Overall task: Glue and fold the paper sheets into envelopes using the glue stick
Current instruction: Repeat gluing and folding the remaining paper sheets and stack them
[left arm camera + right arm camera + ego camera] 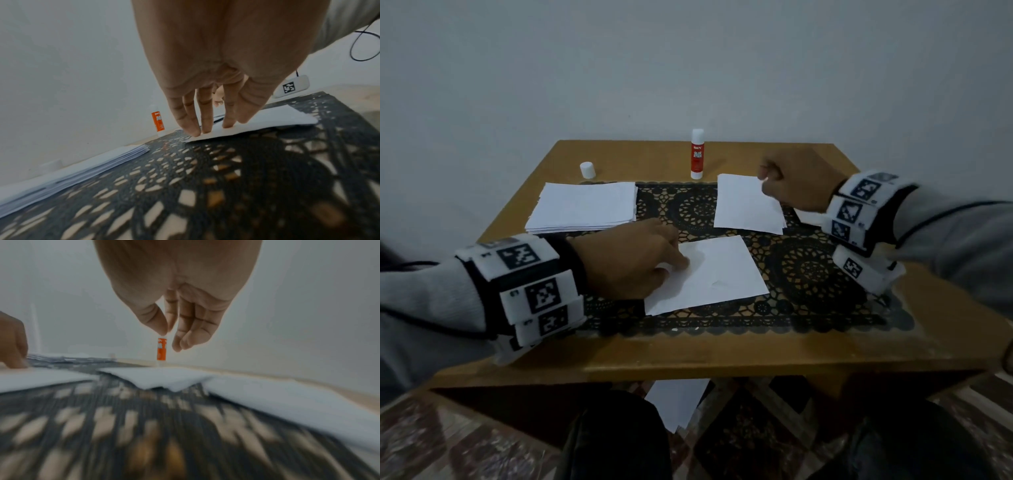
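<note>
Paper sheet in work: the white square paper sheet (709,274) lies flat near the middle of the black lace-patterned mat (811,270), at the near side where both hands can reach it.
Left hand: the left hand (631,260) has its fingers (205,120) straight and spread, tips pressing on the sheet's left edge; it grips nothing. Judged, this pins the sheet so it will not slide while glue is fetched.
Right hand: the right hand (796,180) hovers over the far right of the mat with fingers loosely curled and thumb near the forefinger, holding nothing. It is pointed toward the glue stick but apart from it, likely a reach.
Glue stick: the red-and-white glue stick (697,154) stands upright at the far edge of the brown wooden table (756,356), uncapped by the look of it, since the small white cap (587,170) stands apart at far left.
Supply: the stack of white sheets (585,207) sits far left, out of the working area.
Second pile: the few white sheets on the right (746,205) lie under the right hand; whether they are folded envelopes I cannot tell.
Stage: glue probably comes next.
</note>
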`<state>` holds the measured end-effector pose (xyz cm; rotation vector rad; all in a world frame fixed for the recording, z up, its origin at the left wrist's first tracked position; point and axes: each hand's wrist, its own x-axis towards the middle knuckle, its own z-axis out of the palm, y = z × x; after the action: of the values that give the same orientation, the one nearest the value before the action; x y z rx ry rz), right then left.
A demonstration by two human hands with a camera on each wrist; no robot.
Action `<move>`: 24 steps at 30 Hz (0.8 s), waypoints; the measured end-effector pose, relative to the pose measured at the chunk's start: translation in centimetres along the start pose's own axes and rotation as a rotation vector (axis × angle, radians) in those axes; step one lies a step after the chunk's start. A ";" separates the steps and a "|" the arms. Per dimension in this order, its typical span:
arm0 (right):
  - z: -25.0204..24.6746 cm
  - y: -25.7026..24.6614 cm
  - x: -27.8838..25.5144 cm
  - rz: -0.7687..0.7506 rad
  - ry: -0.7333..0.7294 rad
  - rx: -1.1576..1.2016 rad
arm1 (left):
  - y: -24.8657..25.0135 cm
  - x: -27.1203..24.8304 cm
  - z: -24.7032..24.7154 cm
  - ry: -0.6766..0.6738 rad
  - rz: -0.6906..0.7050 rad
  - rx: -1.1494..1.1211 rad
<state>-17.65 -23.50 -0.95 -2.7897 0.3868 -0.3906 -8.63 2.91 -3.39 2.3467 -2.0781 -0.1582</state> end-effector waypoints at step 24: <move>5.2 -5.3 11.6 0.388 0.065 0.382 | 2.4 -0.1 0.3 -0.163 -0.028 0.235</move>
<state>-4.16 -20.84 -1.43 -2.2707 0.7640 -0.4121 -11.01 2.69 -3.48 2.5779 -2.2502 -0.1144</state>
